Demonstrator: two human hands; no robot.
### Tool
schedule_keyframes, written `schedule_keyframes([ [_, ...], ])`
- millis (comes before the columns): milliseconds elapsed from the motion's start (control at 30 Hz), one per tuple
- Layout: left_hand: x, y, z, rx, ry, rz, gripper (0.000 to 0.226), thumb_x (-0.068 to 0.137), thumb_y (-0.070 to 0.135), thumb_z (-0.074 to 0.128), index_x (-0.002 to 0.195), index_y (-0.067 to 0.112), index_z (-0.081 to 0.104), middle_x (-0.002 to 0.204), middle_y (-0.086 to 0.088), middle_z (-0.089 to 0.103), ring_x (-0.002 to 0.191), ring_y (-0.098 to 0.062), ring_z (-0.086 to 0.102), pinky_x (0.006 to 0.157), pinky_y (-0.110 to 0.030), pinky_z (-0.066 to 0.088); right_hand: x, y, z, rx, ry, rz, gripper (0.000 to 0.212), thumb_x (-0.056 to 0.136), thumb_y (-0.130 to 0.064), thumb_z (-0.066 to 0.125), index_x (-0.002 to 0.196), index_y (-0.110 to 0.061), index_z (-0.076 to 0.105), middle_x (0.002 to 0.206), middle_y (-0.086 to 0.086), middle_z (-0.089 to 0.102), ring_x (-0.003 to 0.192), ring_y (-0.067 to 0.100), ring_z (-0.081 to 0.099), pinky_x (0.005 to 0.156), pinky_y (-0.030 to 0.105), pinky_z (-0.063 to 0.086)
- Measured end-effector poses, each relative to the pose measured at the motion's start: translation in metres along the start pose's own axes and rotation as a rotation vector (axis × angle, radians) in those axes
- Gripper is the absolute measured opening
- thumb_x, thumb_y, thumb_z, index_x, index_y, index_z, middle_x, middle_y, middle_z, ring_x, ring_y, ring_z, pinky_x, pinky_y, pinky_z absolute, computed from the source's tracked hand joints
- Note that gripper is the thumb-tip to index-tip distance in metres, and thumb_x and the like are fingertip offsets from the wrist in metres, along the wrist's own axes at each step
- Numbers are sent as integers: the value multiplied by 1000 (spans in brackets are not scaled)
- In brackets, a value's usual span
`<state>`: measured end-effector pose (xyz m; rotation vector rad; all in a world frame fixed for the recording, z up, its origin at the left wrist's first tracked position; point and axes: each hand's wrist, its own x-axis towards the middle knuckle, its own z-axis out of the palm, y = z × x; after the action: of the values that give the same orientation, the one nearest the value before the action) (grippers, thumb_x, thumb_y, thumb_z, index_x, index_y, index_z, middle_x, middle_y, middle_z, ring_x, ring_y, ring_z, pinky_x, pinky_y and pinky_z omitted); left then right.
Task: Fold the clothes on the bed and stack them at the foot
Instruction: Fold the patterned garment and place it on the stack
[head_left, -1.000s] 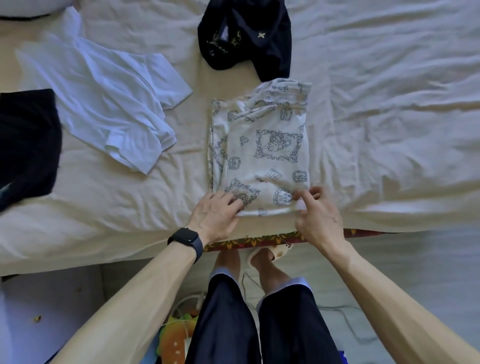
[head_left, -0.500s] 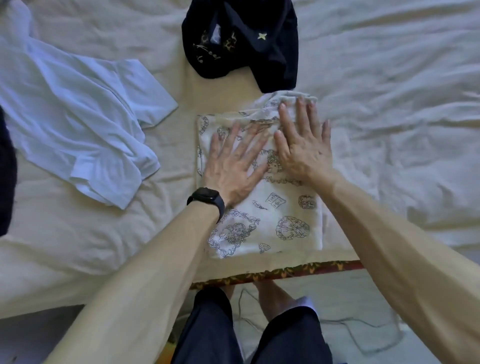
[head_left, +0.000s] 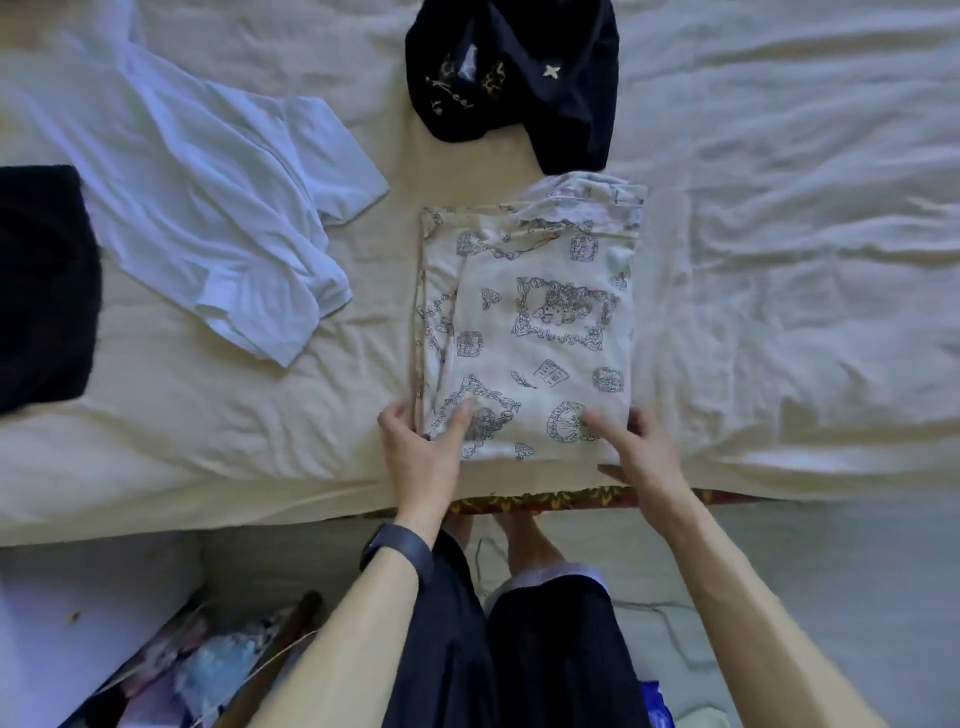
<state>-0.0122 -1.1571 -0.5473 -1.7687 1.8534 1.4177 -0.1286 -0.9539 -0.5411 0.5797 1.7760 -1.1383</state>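
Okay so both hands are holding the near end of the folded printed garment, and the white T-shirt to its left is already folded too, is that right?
Not quite: in the head view the white T-shirt lies rumpled and unfolded. The rest holds: the left hand and the right hand hold the near end of the folded printed garment.

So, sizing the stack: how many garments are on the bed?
4: folded printed one at centre, white shirt to its left, navy one beyond, black one at left edge. More may be off-frame.
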Motion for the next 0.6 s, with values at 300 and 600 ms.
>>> schedule_keyframes([
  [300,15,-16,-28,-318,-327,-205,30,92,38,70,115,19,67,99,0,70,70,-10,66,75,-36,60,-8,23,-1,61,14,-151,22,94,-42,71,95,-20,75,76,-4,73,62,14,69,57,23,55],
  [600,-66,-56,-54,-265,-165,-207,30,92,20,71,115,24,52,111,-13,71,86,-28,74,64,-40,60,-97,72,-18,75,-20,-1,36,102,-37,60,101,-2,67,77,3,69,58,13,59,60,31,52],
])
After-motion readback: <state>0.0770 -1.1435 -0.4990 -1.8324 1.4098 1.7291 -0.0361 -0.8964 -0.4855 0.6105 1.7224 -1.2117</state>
